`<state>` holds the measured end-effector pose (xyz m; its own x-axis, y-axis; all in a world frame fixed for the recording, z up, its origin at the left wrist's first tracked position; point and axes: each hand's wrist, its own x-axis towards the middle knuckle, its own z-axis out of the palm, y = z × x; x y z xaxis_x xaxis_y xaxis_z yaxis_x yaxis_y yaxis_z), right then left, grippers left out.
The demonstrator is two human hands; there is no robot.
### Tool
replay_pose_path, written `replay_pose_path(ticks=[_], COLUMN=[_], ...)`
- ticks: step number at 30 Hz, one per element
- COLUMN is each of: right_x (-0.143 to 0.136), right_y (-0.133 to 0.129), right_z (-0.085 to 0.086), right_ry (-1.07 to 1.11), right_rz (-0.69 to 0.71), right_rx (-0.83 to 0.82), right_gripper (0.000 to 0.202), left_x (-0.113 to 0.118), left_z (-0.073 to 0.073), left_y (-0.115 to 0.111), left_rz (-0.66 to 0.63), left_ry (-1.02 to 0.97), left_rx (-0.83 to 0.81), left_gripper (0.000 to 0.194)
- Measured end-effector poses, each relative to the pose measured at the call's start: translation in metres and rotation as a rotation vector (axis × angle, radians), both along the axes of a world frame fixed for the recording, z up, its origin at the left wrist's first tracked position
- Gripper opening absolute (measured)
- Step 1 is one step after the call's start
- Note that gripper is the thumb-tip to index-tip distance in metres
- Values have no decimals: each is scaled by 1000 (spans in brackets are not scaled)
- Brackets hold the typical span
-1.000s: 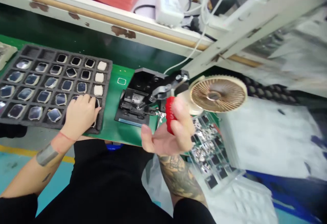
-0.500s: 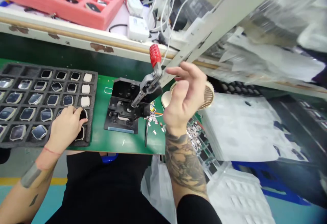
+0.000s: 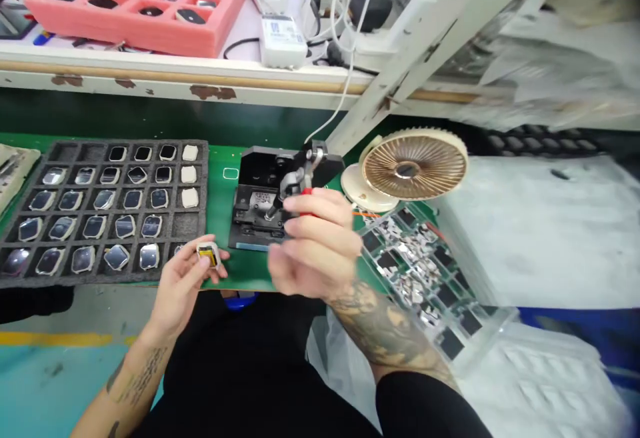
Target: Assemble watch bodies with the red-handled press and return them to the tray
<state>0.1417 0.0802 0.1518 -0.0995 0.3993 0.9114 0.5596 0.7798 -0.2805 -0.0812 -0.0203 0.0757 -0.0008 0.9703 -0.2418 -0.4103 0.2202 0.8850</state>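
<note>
My left hand holds a small square smartwatch case by its edges in front of the foam tray. A yellow patch shows inside the case's pale frame. My right hand, slightly blurred, is wrapped round the red handle of a toggle clamp, most of which the fingers hide. The clamp belongs to a black press fixture on the green bench. The grey foam tray at left carries rows of square watch cases, several with dark screens, and a few white pieces in its right column.
A cream fan stands right of the fixture. Beyond my right forearm is a clear divided tray of small parts. White sheeting lies at right. Overhead, a shelf holds a pink foam tray, white boxes and cables.
My left hand has lifted a watch case out of the foam tray and moved right. My right hand has closed on the red handle, which has swung down from upright toward me.
</note>
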Motion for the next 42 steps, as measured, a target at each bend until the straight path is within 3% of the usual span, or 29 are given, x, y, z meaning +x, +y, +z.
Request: replay_pose_path(ticks=[3, 7, 9, 11, 13, 15, 17, 19, 22, 24, 29, 34, 42], right_x=[-1, 35, 63, 87, 99, 102, 100, 101, 107, 109, 84, 53, 38], right_y=[1, -15, -30, -46, -58, -66, -73, -79, -88, -92, -98, -99, -98], right_z=[-38, -46, -54, -74, -100, -124, -137, -138, -128, -124, -133, -135, -151], right_ry=[13, 215, 185, -44, -342, -552, -551, -333, 66, 181, 321, 522, 542], right_rz=[50, -230, -347, -379, -408, -446, -431, -323, -2, 110, -27, 143, 108], right_rx=[187, 213, -27, -384, -653, -788, -830, -833, -837, -816, -639, -757, -825], right_gripper=[24, 34, 26, 23, 34, 42, 37, 32, 34, 41, 29, 30, 13], left_x=[23, 42, 48, 53, 60, 70, 80, 87, 93, 95, 99, 102, 103], left_z=[-15, -32, -39, -45, -50, -54, -55, -55, -56, -58, -64, -64, -67], left_y=[-5, -4, -1, 2, 7, 12, 17, 20, 19, 17, 13, 11, 8], left_rz=[-130, -219, -229, -253, -289, -325, -358, -376, -340, -281, -182, -140, -110], left_ry=[78, 173, 202, 216, 217, 214, 208, 195, 179, 170, 159, 188, 239], left_rx=[9, 29, 28, 26, 27, 35, 44, 47, 42, 44, 58, 63, 87], left_gripper=[36, 42, 42, 41, 40, 40, 40, 40, 46, 53, 49, 50, 47])
